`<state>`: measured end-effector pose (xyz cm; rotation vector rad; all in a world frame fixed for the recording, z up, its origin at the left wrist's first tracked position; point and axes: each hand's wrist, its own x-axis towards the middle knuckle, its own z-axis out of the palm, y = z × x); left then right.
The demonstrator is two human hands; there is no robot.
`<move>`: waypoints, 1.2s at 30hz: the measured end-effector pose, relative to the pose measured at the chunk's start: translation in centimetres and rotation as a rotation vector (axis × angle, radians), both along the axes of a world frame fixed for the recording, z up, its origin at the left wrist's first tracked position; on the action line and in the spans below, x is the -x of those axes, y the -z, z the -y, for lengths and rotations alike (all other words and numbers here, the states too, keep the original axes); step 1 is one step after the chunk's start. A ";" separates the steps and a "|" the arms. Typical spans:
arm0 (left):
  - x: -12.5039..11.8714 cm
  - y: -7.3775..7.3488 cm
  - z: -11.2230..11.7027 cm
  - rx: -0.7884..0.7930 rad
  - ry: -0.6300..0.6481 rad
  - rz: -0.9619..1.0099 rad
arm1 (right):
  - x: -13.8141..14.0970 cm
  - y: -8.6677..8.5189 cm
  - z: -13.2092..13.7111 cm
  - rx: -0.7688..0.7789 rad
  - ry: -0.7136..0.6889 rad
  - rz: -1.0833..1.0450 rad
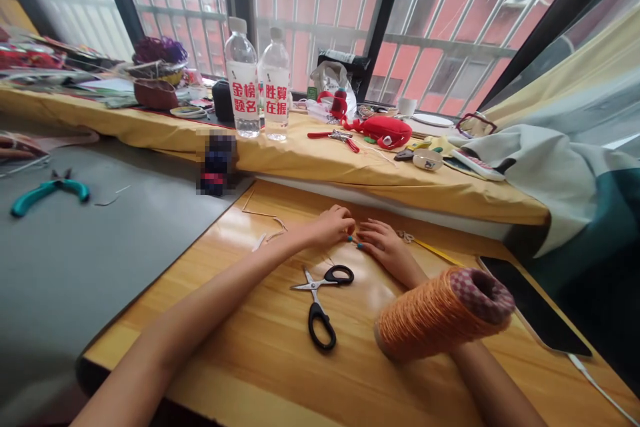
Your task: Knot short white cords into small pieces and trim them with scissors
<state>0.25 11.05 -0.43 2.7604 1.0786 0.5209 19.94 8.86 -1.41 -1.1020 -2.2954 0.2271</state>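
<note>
My left hand (pixel 334 227) rests over the wooden table (pixel 240 360) with its fingers curled into a pinch. Facing it closely, my right hand (pixel 386 247) has its thumb drawn in towards its bent fingers. Small blue spots show at the thumb tips of both hands; whether they are beads or nails I cannot tell. Thin thread seems to run near the fingertips, but what they grip is too small to make out. Nearer to me lie spread scissors (pixel 315 285) with black handles. A cone of orange yarn (pixel 425 317) stands above my right forearm in view, partly covering it.
Pale cord (pixel 263 215) lies left of my hands. To the right are a yellow strip (pixel 437 252) and a phone (pixel 535 303) on a cable. Teal pliers (pixel 50 193) lie on the grey surface. Two bottles (pixel 245 90) and a red pouch (pixel 383 131) occupy the cloth-covered sill.
</note>
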 end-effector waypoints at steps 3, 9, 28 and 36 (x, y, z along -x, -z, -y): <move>0.6 -0.3 -0.6 0.012 -0.047 -0.021 | -0.8 0.3 0.1 -0.029 0.281 -0.109; 1.6 0.2 -1.3 0.060 -0.076 -0.161 | -0.3 1.2 0.1 0.078 0.383 0.045; 1.3 0.7 -0.2 -0.156 -0.068 -0.190 | 0.6 0.4 1.3 0.054 0.089 0.215; 3.3 0.9 -1.8 -0.028 -0.172 -0.173 | 0.5 0.8 1.2 0.103 0.066 0.213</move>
